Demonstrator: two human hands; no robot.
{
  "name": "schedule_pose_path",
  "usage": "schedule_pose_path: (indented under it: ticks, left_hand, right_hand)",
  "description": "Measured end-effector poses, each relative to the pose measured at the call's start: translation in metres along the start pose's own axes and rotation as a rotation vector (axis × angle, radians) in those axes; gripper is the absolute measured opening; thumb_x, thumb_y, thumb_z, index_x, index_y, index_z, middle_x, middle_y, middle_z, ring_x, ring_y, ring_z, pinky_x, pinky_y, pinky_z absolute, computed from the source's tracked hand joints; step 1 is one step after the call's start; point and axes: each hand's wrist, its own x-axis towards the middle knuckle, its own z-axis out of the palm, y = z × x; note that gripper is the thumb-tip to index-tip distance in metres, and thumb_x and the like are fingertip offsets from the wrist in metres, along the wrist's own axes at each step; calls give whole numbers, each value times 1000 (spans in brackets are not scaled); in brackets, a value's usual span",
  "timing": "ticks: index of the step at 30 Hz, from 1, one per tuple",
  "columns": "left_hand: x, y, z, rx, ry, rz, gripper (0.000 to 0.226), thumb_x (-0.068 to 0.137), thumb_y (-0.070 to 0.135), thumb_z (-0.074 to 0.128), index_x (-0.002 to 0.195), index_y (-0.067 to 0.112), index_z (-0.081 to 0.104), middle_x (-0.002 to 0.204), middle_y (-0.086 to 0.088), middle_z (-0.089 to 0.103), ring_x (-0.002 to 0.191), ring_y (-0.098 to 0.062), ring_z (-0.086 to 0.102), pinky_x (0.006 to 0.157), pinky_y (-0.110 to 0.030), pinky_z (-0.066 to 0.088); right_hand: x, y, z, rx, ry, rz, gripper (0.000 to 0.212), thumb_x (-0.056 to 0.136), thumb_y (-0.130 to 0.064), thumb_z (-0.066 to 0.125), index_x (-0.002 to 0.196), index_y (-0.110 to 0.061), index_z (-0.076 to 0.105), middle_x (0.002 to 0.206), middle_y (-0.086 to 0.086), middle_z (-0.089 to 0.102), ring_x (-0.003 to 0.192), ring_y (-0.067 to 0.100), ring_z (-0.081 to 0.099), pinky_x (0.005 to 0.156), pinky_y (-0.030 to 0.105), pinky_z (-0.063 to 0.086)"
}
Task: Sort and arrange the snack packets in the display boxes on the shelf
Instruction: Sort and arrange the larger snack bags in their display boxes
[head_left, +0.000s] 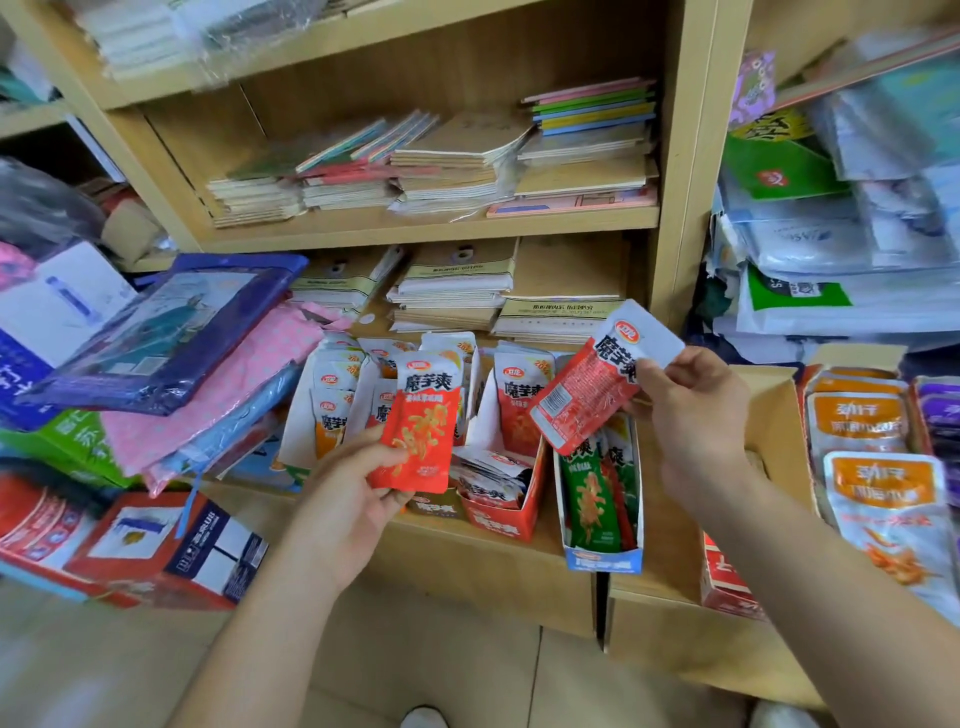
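My left hand (358, 493) holds an upright red and white snack packet (421, 421) by its lower edge, in front of the display boxes. My right hand (685, 415) pinches a second red packet (592, 384), tilted, with its back side toward me, above the blue display box (605, 564) of green packets (589, 499). A red display box (501, 519) in the middle holds loose packets lying flat. A white box (296, 441) at the left holds orange packets standing upright.
Stacks of notebooks (452, 161) fill the wooden shelves above. Folded fabric and plastic bags (171, 332) lie at the left over cartons (171, 551). At the right an open carton (779, 415) stands beside orange-labelled snack packs (878, 483).
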Motion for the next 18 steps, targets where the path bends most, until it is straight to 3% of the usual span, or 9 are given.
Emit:
schedule_pose_path:
  ticks: [4, 7, 10, 14, 18]
  left_hand:
    - [8, 1, 10, -9, 31, 134, 23, 88, -4, 57, 94, 16, 68, 114, -10, 72, 106, -26, 68, 78, -35, 52]
    - [19, 3, 24, -47, 55, 224, 20, 89, -3, 61, 91, 16, 67, 105, -7, 75, 102, -26, 70, 78, -37, 56]
    - [28, 5, 41, -30, 9, 312, 24, 90, -1, 65, 106, 17, 67, 106, -4, 76, 103, -23, 72, 83, -39, 56]
    - [33, 5, 57, 147, -57, 410, 41, 87, -6, 68, 118, 20, 60, 106, 0, 76, 104, -21, 71, 91, -44, 55]
    - [40, 5, 70, 260, -101, 384, 16, 95, 10, 65, 107, 20, 66, 101, 2, 76, 99, -20, 72, 90, -44, 56]
  right_hand:
    - [0, 3, 3, 6, -15, 17, 23, 96, -9, 64, 81, -15, 48, 102, 21, 70, 80, 14, 70, 62, 25, 59]
    - [-1, 4, 6, 41, -51, 29, 23, 95, -6, 64, 81, -14, 47, 97, 21, 71, 76, 18, 67, 59, 24, 58]
    - [-1, 5, 7, 64, -55, 32, 23, 95, -5, 64, 80, -15, 49, 89, 14, 71, 80, 21, 66, 59, 24, 58]
    - [1, 3, 6, 41, -11, 31, 20, 96, -8, 64, 83, -13, 50, 95, 17, 71, 83, 19, 68, 61, 24, 59]
    - [3, 2, 4, 31, -9, 20, 17, 96, -10, 64, 84, -13, 52, 96, 14, 73, 82, 17, 69, 62, 25, 59]
